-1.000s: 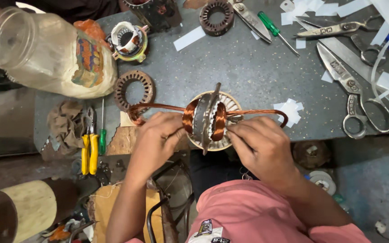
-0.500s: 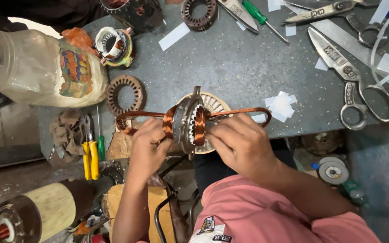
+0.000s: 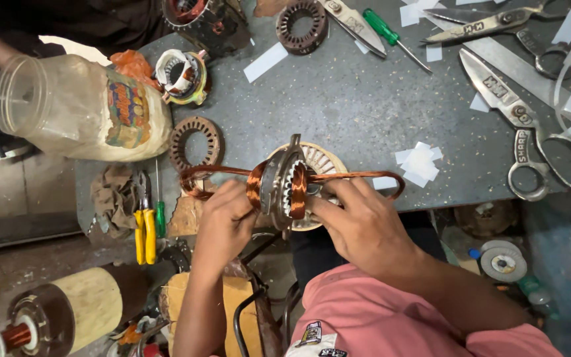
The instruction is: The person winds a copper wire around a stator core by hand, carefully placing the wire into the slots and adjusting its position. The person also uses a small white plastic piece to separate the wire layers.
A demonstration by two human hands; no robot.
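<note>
A round metal motor stator [image 3: 284,184] stands on edge at the near edge of the dark table [image 3: 358,106]. Copper wire coils [image 3: 256,185] are wound through it, and long copper loops [image 3: 365,177] stick out to both sides. My left hand [image 3: 223,218] grips the stator and its coil from the left. My right hand [image 3: 358,221] holds it from the right, fingers against the copper winding. A pale round plate [image 3: 322,162] lies under the stator.
A large plastic jar [image 3: 80,116] lies on its side at the left. Bare stator rings [image 3: 196,140] [image 3: 302,23], a wound stator [image 3: 181,76], large shears [image 3: 530,132], a green screwdriver [image 3: 391,36], yellow pliers [image 3: 143,221] and paper scraps [image 3: 419,162] lie around. A wire spool [image 3: 54,317] sits lower left.
The view has shifted, so the stator and hands appear lower and slightly left. Both hands have kept their grip and the fingers have worked slightly along the coil.
</note>
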